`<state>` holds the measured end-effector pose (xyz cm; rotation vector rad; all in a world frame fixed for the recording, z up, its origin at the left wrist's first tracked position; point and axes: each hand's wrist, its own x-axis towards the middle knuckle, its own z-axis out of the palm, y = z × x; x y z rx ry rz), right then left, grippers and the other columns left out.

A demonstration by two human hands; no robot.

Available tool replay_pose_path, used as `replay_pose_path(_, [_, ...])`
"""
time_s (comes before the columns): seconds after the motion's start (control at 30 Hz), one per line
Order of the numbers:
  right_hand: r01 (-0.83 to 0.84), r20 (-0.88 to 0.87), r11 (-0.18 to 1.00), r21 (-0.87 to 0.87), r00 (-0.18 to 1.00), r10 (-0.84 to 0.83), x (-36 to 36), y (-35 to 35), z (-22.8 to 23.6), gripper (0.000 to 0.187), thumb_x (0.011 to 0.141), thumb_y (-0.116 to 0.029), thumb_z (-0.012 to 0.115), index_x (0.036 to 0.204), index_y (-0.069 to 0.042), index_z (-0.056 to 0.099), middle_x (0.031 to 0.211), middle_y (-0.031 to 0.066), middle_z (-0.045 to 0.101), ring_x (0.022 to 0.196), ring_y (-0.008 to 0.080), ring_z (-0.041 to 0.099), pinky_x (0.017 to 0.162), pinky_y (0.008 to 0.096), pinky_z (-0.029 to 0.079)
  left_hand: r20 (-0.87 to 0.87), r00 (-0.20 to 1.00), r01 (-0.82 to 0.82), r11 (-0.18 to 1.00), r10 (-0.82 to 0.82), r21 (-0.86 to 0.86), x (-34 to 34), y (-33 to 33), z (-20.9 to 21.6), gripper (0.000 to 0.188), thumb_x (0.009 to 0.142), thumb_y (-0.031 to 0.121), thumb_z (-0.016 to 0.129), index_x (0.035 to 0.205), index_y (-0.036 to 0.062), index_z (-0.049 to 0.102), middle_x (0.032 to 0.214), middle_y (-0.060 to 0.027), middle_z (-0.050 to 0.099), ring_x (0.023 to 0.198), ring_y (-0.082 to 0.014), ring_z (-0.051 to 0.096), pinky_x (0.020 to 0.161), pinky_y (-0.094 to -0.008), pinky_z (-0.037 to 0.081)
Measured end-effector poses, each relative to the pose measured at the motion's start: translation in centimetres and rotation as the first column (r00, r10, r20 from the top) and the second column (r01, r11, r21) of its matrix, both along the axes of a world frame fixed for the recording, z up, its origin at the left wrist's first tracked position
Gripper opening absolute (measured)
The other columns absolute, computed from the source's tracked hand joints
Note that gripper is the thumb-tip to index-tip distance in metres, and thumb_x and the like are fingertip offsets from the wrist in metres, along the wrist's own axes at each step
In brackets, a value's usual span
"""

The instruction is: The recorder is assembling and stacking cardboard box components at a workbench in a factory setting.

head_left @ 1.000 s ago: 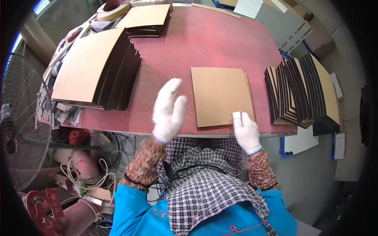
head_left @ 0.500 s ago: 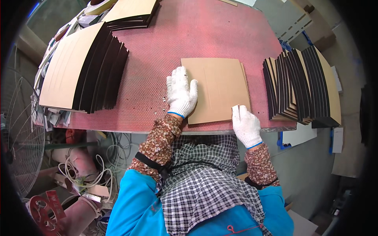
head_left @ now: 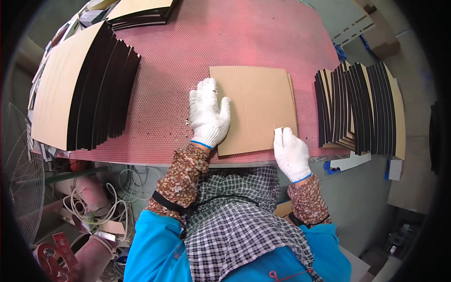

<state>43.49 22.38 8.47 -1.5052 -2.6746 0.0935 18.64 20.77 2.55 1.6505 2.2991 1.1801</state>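
Observation:
A square tan cardboard sheet (head_left: 253,103) lies on the red table in front of me, with a second edge showing beneath its right side. My left hand (head_left: 208,115), in a white knit glove, rests flat along its left edge, fingers stretched out and thumb over the sheet. Near the sheet's lower right corner is my right hand (head_left: 291,152), gloved in white too. Its fingers are closed in a pinch. A small pale tip shows at the fingertips, too small to name.
A tall stack of tan sheets with black sides (head_left: 61,89) stands left. Similar black-edged panels (head_left: 359,108) lean in a row right, and a smaller stack (head_left: 141,11) lies at far left. A fan guard (head_left: 23,174) and looped hoses (head_left: 101,202) are below left.
The whole view has shifted slightly, so the left stacks sit further left. Both hands keep nearly the same places on the cardboard sheet.

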Motion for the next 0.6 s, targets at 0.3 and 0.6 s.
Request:
replay_pose_path(0.3, [-0.038,-0.057,0.999,0.014,0.998,0.039,0.1,0.5,-0.4,0.018,0.104,-0.023,0.054,0.103,-0.006,0.059,0.076,0.0131,0.063,0.065,0.0318,0.068,0.056,0.0438,0.056,-0.087,0.996,-0.016,1.000,0.016,0.004,0.6,0.3,-1.0,0.063,0.095,0.023,0.065,0.148,-0.0042,0.045,0.149,-0.0234,0.051,0.142,-0.0384,0.045,0.122,-0.0514,0.025])
replay_pose_path(0.6, [-0.107,-0.056,0.979,0.173,0.991,0.118,-4.9,13.7,-4.2,0.026,0.103,-0.030,0.050,0.100,-0.005,0.056,0.078,0.0197,0.070,0.073,0.0396,0.072,0.065,0.0509,0.059,-0.057,0.998,-0.007,1.000,0.007,-0.004,0.4,0.3,-0.2,0.061,0.094,0.022,0.065,0.146,-0.0046,0.047,0.145,-0.0225,0.054,0.139,-0.0381,0.048,0.120,-0.0495,0.028])
